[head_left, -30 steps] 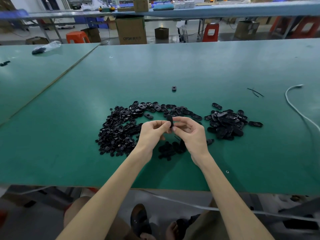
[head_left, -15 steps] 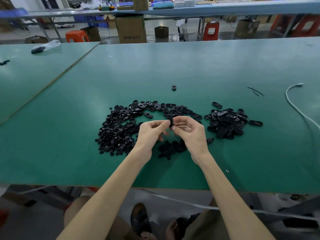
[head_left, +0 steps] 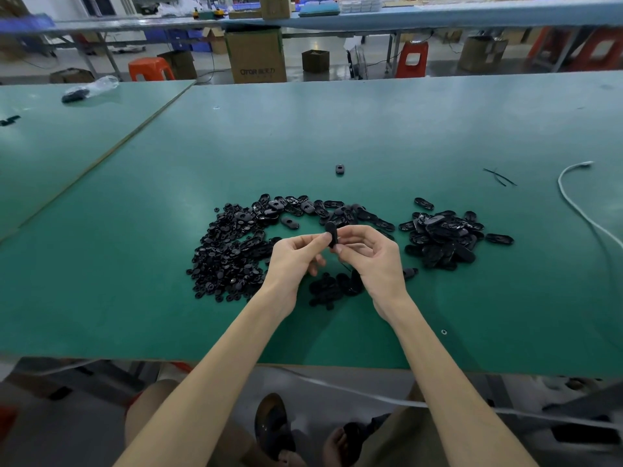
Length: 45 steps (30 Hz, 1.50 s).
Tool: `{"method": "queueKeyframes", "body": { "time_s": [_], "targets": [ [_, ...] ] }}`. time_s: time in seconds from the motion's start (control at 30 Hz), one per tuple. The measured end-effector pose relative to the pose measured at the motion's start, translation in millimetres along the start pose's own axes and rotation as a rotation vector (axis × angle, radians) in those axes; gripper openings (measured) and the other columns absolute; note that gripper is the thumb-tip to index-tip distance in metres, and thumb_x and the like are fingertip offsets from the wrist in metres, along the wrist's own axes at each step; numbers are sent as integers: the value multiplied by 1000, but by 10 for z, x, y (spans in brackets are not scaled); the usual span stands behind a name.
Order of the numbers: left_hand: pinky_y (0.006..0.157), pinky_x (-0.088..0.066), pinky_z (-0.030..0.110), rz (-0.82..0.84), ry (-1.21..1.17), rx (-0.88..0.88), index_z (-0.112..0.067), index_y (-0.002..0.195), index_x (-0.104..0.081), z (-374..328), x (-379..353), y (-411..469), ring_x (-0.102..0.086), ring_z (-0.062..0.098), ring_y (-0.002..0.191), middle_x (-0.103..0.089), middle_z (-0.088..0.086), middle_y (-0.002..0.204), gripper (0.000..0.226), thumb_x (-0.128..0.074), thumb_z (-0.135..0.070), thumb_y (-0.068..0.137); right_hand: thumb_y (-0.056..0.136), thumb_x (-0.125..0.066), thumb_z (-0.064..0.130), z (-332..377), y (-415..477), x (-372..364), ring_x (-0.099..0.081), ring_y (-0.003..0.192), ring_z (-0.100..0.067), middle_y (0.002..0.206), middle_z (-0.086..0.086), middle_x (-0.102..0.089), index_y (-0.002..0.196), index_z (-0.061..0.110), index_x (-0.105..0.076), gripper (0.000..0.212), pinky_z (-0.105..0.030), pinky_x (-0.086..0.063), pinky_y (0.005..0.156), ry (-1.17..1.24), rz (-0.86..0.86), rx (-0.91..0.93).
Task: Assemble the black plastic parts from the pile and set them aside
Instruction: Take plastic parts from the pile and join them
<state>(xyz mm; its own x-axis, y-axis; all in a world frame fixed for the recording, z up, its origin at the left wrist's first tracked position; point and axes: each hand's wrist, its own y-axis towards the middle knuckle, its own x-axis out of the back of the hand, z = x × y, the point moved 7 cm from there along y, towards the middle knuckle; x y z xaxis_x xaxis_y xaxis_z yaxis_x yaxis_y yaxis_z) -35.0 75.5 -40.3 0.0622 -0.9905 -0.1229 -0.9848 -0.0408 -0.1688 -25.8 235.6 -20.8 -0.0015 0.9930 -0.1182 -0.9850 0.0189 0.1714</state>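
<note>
Both hands meet above the green table [head_left: 371, 129] and pinch one small black oval plastic part [head_left: 331, 233] between their fingertips. My left hand [head_left: 292, 261] holds it from the left, my right hand [head_left: 374, 261] from the right. A big pile of small black parts [head_left: 229, 257] lies to the left and curves round behind the hands. A second heap of larger oval black pieces [head_left: 441, 237] sits to the right. A small cluster of black parts [head_left: 333, 288] lies on the table under the hands, partly hidden by them.
One stray black part [head_left: 339, 169] lies farther back on the table. A white cable [head_left: 573, 203] runs along the right side, with thin black strands [head_left: 499, 176] near it. A plastic bag [head_left: 91, 89] lies on the neighbouring table at far left. The table's front edge is close to my body.
The hands stay together on the same black part with only slight finger shifts. The piles have not moved.
</note>
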Motion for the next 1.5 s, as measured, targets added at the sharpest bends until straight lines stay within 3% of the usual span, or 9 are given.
{"method": "queueKeyframes", "body": {
  "time_s": [0.17,0.4,0.6,0.7,0.83,1.0,1.2,1.37,1.5],
  "targets": [
    [55,-44,20,-11,-26,-66,-12,99,-71,-17,10,-21,-52,9,54,-62,-3,63,20,-80,-28,90,86,-80,-5,-28,10,4,-74,89,-16,97,-6,-79,105,12,-77,26,-28,-60,85,22,-1,-11],
    [61,-44,22,21,-48,-136,-14,104,-79,-41,-2,-78,-51,9,62,-65,-4,71,15,-76,-24,93,84,-83,0,-9,3,-14,-76,91,-20,97,-4,-80,102,13,-77,23,-25,-58,79,2,11,0],
    [71,-45,30,14,-82,-156,-11,106,-75,-44,4,-101,-57,13,70,-67,-2,74,20,-73,-28,95,87,-85,13,-27,6,-15,-73,84,-10,93,2,-79,99,16,-77,14,-21,-57,75,-36,12,-8],
    [65,-51,26,76,70,-229,-3,106,-72,-83,-47,-124,-65,14,67,-72,4,76,19,-69,-21,99,95,-78,20,-37,10,32,-69,78,-10,89,4,-77,103,18,-77,9,-23,-56,67,-12,-43,-1],
    [56,-48,22,128,212,-267,-1,102,-72,-83,-134,-148,-59,13,58,-68,5,68,20,-70,-21,98,97,-75,16,-47,13,39,-65,73,-4,84,6,-77,100,21,-79,7,-15,-50,62,-36,-52,13],
    [60,-50,20,34,147,-270,-5,104,-71,-66,-38,-129,-60,9,62,-68,-2,71,14,-70,-19,98,94,-77,13,-76,15,44,-68,75,-8,85,3,-77,98,16,-76,5,-19,-50,63,-43,-48,-16],
    [63,-52,21,-35,10,-259,-10,105,-69,-70,48,-117,-61,8,67,-71,-6,79,13,-73,-19,96,84,-87,12,-64,2,-17,-71,76,-10,83,0,-78,94,10,-71,19,-20,-53,62,-59,16,-48],
    [68,-55,24,18,53,-293,-19,98,-72,-103,-5,-149,-64,9,72,-72,-6,81,11,-68,-29,100,79,-91,13,-34,-1,-18,-71,80,-24,87,-10,-77,90,11,-72,22,-29,-57,75,-65,21,-29],
    [79,-61,30,-30,-89,-290,-5,109,-66,-108,48,-156,-76,22,93,-79,7,102,19,-62,-22,104,83,-89,27,-43,4,-16,-59,75,-14,90,-5,-74,86,22,-79,12,-31,-52,77,-148,27,-4]
  ]
}}
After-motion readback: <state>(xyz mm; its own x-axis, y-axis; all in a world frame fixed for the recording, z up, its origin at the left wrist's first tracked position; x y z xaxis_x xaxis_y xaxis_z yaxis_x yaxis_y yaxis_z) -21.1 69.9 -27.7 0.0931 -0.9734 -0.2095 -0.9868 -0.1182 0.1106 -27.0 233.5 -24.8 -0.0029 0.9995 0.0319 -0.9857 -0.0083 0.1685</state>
